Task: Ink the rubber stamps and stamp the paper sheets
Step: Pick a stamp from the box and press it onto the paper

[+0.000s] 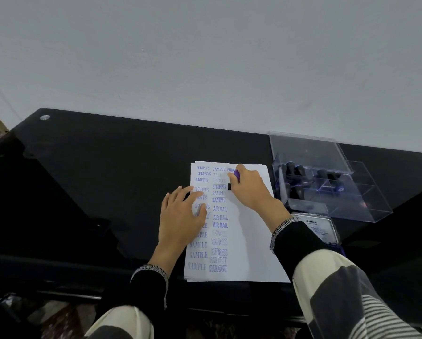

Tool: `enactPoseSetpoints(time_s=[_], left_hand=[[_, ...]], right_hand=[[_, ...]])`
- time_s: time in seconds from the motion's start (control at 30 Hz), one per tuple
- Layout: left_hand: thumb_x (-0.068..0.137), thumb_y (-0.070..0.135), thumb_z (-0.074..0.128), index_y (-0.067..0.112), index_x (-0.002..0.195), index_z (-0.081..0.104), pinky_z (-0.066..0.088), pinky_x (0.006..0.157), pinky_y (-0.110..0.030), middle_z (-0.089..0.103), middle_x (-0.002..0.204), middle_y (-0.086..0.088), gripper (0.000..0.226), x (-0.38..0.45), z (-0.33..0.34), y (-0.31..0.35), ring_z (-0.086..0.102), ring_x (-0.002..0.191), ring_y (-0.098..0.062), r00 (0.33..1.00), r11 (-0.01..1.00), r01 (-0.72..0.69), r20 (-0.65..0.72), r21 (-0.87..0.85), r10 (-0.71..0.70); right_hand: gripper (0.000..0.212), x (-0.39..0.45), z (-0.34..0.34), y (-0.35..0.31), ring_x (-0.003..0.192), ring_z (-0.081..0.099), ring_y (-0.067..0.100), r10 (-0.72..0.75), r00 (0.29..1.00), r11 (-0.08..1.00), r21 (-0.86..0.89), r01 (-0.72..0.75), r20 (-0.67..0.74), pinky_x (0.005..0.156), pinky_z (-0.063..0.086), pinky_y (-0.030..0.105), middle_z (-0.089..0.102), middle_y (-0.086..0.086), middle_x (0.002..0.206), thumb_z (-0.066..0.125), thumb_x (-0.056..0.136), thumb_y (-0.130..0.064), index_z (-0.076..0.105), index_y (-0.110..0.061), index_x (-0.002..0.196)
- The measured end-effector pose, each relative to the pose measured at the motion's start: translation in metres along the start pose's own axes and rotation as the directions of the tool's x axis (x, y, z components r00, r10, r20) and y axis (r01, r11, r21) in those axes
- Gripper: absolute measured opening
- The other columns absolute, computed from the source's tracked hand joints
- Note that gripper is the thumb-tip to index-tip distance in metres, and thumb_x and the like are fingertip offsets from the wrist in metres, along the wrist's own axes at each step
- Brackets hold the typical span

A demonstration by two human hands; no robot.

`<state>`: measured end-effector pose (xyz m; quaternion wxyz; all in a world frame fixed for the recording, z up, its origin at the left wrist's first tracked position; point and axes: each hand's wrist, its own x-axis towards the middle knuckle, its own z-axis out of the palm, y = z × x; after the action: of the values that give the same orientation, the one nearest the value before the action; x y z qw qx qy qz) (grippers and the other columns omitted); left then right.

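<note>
A stack of white paper sheets (251, 241) lies on the black table, its left and middle columns filled with blue prints such as SAMPLE, AIR MAIL, EXPRESS and FAX OUT. My right hand (250, 189) grips a rubber stamp (234, 180) with a purple handle and black base, pressed down on the sheet near the top, just under a FRAG print. My left hand (184, 216) lies flat with fingers spread on the left column of the paper. The ink pad (321, 228), in a closed tin labelled Artline, sits right of the paper, partly hidden behind my right sleeve.
A clear plastic box (337, 189) with its lid (305, 150) raised stands at the right and holds several dark-handled stamps (294, 172) in compartments. The glossy black table (102, 167) stretches left. A plain wall rises behind it. The table's front edge is near my sleeves.
</note>
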<state>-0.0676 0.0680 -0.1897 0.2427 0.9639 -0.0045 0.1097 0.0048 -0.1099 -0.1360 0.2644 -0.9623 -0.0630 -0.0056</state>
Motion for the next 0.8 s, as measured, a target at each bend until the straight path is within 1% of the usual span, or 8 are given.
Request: enactPoseSetpoints(time_s=[0.13,0.3,0.4,0.5,0.53,0.63,0.73,0.8], left_hand=[[0.095,0.044,0.049,0.031,0.132,0.053,0.010,0.118,-0.037,0.045,0.145,0.009,0.039,0.000,0.000,0.000,0.030,0.141,-0.016,1.000,1.000,0.001,0.000,-0.001,-0.001],[0.094,0.043,0.050,0.032,0.131,0.054,0.010,0.118,-0.037,0.045,0.144,0.009,0.039,0.001,0.001,-0.001,0.031,0.141,-0.016,1.000,1.000,-0.002,-0.004,0.000,0.002],[0.094,0.044,0.049,0.032,0.131,0.053,0.011,0.118,-0.037,0.044,0.145,0.009,0.039,0.001,0.001,-0.001,0.030,0.141,-0.016,1.000,1.000,0.000,0.001,0.006,0.000],[0.094,0.044,0.049,0.032,0.132,0.053,0.010,0.118,-0.037,0.044,0.145,0.009,0.040,0.001,0.001,-0.001,0.030,0.141,-0.015,1.000,1.000,0.000,0.005,0.003,0.000],[0.094,0.044,0.049,0.032,0.131,0.053,0.010,0.118,-0.037,0.044,0.145,0.009,0.039,0.001,0.001,-0.001,0.030,0.141,-0.016,1.000,1.000,-0.001,0.004,0.001,0.001],[0.094,0.043,0.050,0.031,0.131,0.054,0.011,0.118,-0.037,0.045,0.144,0.009,0.039,0.001,0.000,0.000,0.030,0.141,-0.016,1.000,1.000,-0.001,-0.001,-0.004,0.001],[0.094,0.043,0.050,0.031,0.131,0.054,0.010,0.118,-0.037,0.045,0.145,0.009,0.039,0.000,-0.001,0.001,0.030,0.141,-0.016,1.000,1.000,0.004,0.000,-0.003,-0.004],[0.094,0.043,0.050,0.031,0.131,0.054,0.010,0.118,-0.038,0.045,0.145,0.009,0.039,0.000,-0.001,0.001,0.030,0.141,-0.016,1.000,1.000,0.002,0.000,-0.006,-0.002]], right_hand=[[0.018,0.006,-0.003,0.000,0.061,0.045,0.012,0.007,0.999,1.000,0.001,-0.007,0.043,0.052,0.033,0.022,0.046,0.000,0.075,0.040,0.101,-0.030,0.041,-0.013,0.096],[0.020,0.004,0.000,0.000,0.064,0.047,0.012,0.007,1.000,1.000,0.008,-0.007,0.028,0.055,0.034,0.022,0.048,0.001,0.082,0.039,0.102,-0.031,0.043,-0.012,0.102],[0.017,-0.003,0.002,0.000,0.061,0.045,0.009,-0.002,1.000,1.000,0.015,0.002,-0.004,0.052,0.032,0.020,0.048,0.000,0.081,0.039,0.102,-0.031,0.040,-0.014,0.098],[0.017,-0.008,0.006,0.000,0.065,0.049,0.012,-0.005,0.999,1.000,0.018,0.006,-0.035,0.056,0.041,0.020,0.051,-0.001,0.085,0.040,0.101,-0.032,0.042,-0.015,0.101],[0.017,-0.008,0.007,0.000,0.066,0.050,0.012,-0.007,0.999,1.000,0.015,0.008,-0.037,0.057,0.041,0.021,0.052,-0.001,0.085,0.040,0.101,-0.032,0.042,-0.015,0.101],[0.016,-0.005,0.004,-0.001,0.061,0.045,0.010,-0.004,1.000,1.000,0.006,0.004,-0.019,0.051,0.032,0.019,0.048,-0.002,0.079,0.039,0.102,-0.032,0.040,-0.016,0.099],[0.016,0.000,0.001,-0.002,0.058,0.040,0.009,-0.002,1.000,1.000,0.005,0.002,0.002,0.049,0.027,0.021,0.040,-0.006,0.070,0.038,0.102,-0.030,0.037,-0.015,0.097],[0.016,0.002,0.001,-0.001,0.057,0.040,0.009,-0.001,1.000,1.000,0.007,0.001,0.006,0.049,0.026,0.021,0.039,-0.006,0.069,0.037,0.102,-0.029,0.036,-0.015,0.095]])
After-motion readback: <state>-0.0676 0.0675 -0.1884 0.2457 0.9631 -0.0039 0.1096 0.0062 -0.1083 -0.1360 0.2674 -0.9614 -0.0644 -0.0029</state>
